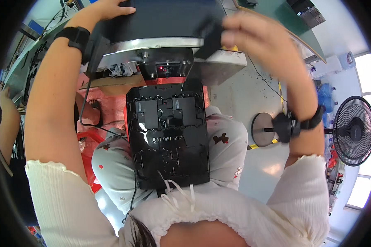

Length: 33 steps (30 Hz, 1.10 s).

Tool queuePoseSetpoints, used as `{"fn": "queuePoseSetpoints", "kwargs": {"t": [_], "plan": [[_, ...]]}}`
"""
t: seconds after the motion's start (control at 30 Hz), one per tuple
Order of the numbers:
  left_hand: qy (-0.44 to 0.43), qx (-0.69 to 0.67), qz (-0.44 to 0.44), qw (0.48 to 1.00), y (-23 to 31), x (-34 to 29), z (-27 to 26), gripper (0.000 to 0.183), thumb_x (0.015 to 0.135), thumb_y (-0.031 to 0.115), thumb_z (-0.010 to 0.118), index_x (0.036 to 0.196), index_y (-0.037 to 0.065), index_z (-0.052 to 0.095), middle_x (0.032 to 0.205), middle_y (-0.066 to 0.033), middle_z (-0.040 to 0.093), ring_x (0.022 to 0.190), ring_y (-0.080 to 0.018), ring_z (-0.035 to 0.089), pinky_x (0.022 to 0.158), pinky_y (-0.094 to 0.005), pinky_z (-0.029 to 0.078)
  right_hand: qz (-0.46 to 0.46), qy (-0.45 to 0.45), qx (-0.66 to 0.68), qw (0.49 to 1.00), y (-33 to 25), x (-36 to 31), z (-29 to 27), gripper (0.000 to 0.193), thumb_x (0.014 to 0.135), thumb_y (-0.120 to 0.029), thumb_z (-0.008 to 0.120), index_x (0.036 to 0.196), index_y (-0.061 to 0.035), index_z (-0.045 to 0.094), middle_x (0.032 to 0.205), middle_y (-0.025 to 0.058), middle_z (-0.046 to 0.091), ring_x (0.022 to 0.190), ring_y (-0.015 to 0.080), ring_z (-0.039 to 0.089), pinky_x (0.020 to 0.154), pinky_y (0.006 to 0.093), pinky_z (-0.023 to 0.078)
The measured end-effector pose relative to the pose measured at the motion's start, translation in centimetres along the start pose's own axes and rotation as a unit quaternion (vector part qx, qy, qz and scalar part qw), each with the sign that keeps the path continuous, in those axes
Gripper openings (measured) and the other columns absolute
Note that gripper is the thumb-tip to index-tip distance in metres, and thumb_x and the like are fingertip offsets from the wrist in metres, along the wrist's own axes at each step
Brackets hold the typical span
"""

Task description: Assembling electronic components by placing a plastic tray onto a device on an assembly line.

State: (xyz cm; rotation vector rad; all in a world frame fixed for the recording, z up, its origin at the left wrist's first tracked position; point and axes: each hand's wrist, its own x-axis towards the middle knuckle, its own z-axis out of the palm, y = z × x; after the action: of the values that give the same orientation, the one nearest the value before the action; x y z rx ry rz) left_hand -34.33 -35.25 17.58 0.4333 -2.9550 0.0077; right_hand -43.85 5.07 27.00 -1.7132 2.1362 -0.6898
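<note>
A black moulded plastic tray point(169, 148) lies across my lap. In its far compartments sit two flat black rectangular parts, a left one point(151, 115) and a right one point(188, 111). My right hand point(249, 35), blurred by motion, is closed on a black rectangular part point(210, 39) above the front edge of the workbench. My left hand point(111, 9) rests at the far left of the dark work surface point(169, 20), thumb stretched out. The upper edge of the picture cuts off part of that hand, and I see nothing held in it.
Under the bench's metal edge point(152, 43) hangs a bracket with a red light point(161, 68). A cardboard box point(115, 84) and a red bin point(86, 152) stand below, to the left. At right is a black fan point(353, 129). Another person's arm point(7, 123) shows at far left.
</note>
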Motion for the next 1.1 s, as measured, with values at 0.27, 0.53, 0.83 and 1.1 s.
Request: {"fn": "queuePoseSetpoints", "kwargs": {"t": [0.27, 0.53, 0.83, 1.1], "plan": [[0.125, -0.112, 0.124, 0.978, 16.4, -14.8, -3.2, 0.059, 0.078, 0.037, 0.069, 0.121, 0.001, 0.053, 0.113, -0.0175, 0.052, 0.106, -0.0353, 0.049, 0.092, -0.041, 0.04, 0.027, -0.15, 0.151, 0.977, 1.5, -13.7, 18.8, 0.024, 0.085, -0.016, 0.061, 0.104, -0.0019, 0.058, 0.097, 0.0161, 0.058, 0.089, 0.0327, 0.057, 0.079, 0.0381, 0.046], [-0.036, -0.18, 0.089, 0.979, 24.5, -34.0, -0.5, 0.062, 0.07, 0.029, 0.074, 0.12, -0.001, 0.052, 0.116, -0.0182, 0.047, 0.108, -0.0367, 0.046, 0.095, -0.0471, 0.036, -0.11, 0.129, -0.07, 0.983, -2.0, -18.0, 22.3, 0.037, 0.08, -0.024, 0.066, 0.112, -0.0061, 0.058, 0.11, 0.0098, 0.053, 0.105, 0.0279, 0.05, 0.087, 0.0424, 0.04], [-0.001, -0.15, 0.05, 0.987, 27.5, -39.0, 5.5, 0.046, 0.087, 0.017, 0.056, 0.129, 0.0, 0.046, 0.14, -0.0164, 0.037, 0.132, -0.0313, 0.033, 0.111, -0.0498, 0.018, -0.107, 0.035, -0.192, 0.975, -3.2, -21.3, 24.7, 0.053, 0.087, -0.037, 0.056, 0.121, 0.0034, 0.053, 0.133, 0.0181, 0.045, 0.126, 0.0293, 0.04, 0.102, 0.0505, 0.029], [-0.025, -0.181, 0.067, 0.981, 26.1, -39.6, 5.7, 0.053, 0.089, 0.026, 0.053, 0.134, 0.001, 0.041, 0.146, -0.018, 0.029, 0.138, -0.0328, 0.024, 0.111, -0.0506, 0.013, -0.164, 0.144, -0.091, 0.972, -4.4, -8.1, 17.4, 0.028, 0.08, -0.024, 0.066, 0.101, -0.0057, 0.064, 0.099, 0.0119, 0.062, 0.095, 0.0305, 0.058, 0.08, 0.0408, 0.045]]}}
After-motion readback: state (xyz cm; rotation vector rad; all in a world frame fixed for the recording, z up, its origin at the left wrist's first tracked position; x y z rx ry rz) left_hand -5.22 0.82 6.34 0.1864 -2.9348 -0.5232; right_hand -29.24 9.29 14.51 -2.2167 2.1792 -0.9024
